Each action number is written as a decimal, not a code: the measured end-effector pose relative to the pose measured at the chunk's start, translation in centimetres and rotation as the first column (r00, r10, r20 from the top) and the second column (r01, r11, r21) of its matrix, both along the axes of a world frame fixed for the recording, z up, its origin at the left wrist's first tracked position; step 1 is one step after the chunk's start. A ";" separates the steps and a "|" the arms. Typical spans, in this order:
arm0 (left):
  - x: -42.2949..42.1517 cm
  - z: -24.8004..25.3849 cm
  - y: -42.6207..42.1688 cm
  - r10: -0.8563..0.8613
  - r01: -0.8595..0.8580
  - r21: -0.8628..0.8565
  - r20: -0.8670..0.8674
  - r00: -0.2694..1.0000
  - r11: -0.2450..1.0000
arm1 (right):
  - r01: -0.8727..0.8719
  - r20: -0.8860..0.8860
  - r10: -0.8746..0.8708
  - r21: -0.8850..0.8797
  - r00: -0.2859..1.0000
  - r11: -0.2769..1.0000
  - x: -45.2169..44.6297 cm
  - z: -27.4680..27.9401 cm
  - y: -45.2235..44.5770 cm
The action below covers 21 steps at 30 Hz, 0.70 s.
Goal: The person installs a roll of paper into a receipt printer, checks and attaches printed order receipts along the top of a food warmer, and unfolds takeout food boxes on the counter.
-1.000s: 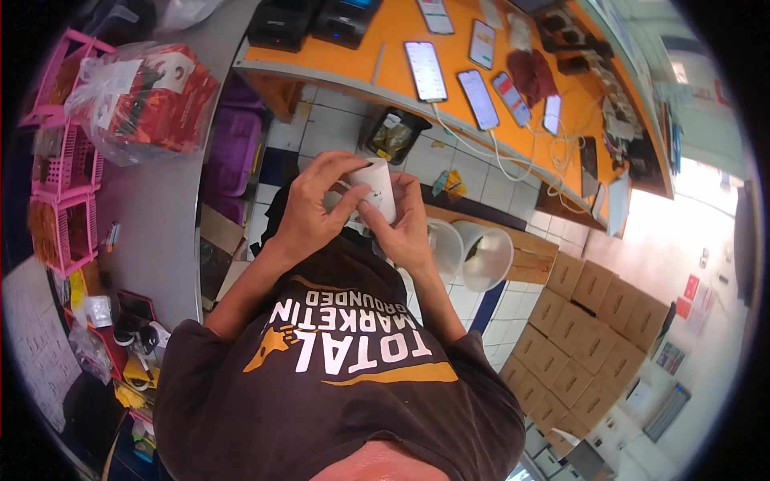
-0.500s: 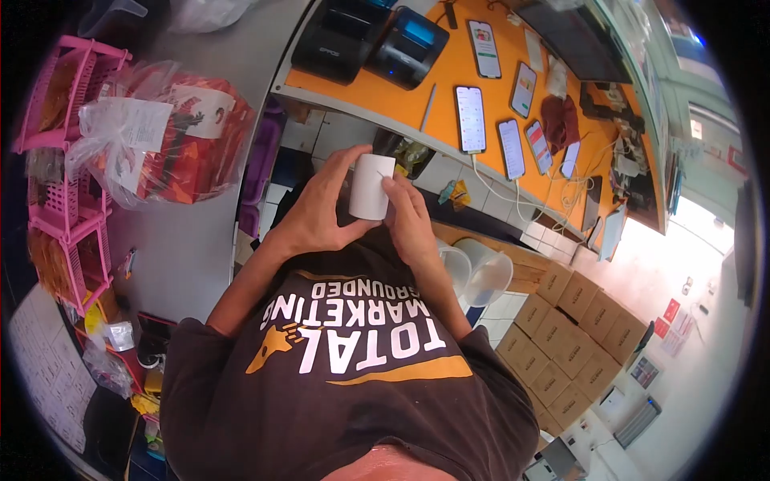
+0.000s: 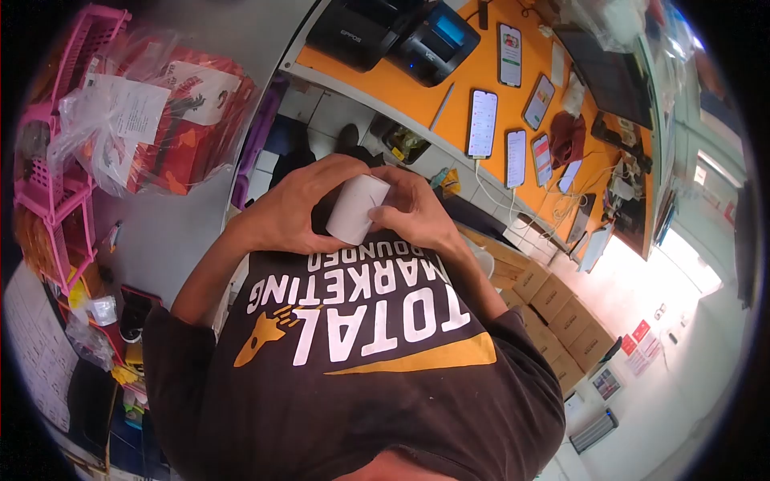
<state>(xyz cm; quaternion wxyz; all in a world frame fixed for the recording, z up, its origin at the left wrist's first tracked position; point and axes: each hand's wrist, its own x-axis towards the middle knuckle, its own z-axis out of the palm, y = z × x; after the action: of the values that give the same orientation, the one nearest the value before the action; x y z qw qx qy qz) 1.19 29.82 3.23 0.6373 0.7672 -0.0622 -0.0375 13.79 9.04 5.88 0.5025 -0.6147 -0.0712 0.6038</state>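
Observation:
A white paper roll (image 3: pixel 358 210) is held between both hands in front of the dark printed shirt, slightly tilted. My left hand (image 3: pixel 298 205) wraps round the roll's left side, thumb at its lower end and fingers over the top. On the right, my right hand (image 3: pixel 419 210) grips the other side, its thumb pressed on the paper near a small dark line. Beyond the hands, two black printers (image 3: pixel 433 42) and several lit phones (image 3: pixel 482 123) lie on the orange desk (image 3: pixel 449 144).
A plastic-wrapped red package (image 3: pixel 192 120) lies on the grey table (image 3: pixel 152 232) at the left, beside pink baskets (image 3: pixel 58 192). Brown boxes (image 3: pixel 565 317) are stacked at the right. A black bin (image 3: pixel 401 143) with rubbish stands beneath the desk edge, near white cables.
The hands and the paper roll have come lower and closer to the shirt, and the roll now tilts. The view has shifted, showing more of the printers and fewer boxes.

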 end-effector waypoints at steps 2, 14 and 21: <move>0.2 -0.3 -0.1 -0.002 0.002 -0.030 -0.027 1.000 1.000 | -0.053 0.013 0.054 -0.068 0.998 0.996 0.8 0.5 0.2; 1.3 -1.5 -1.4 0.015 -0.019 -0.069 -0.056 0.998 0.997 | -0.165 -0.068 0.161 -0.058 0.985 0.985 3.8 -1.4 -0.6; 0.9 -1.8 -1.7 0.030 -0.055 -0.190 -0.136 0.990 0.980 | -0.193 -0.127 0.190 -0.011 0.973 0.981 4.2 -2.6 -1.2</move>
<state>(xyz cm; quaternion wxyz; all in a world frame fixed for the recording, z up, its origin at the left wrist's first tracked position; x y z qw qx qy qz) 2.04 28.12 1.43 0.7121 0.6987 -0.0068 -0.0684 18.02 7.87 3.29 0.4382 -0.5715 -0.0914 0.6877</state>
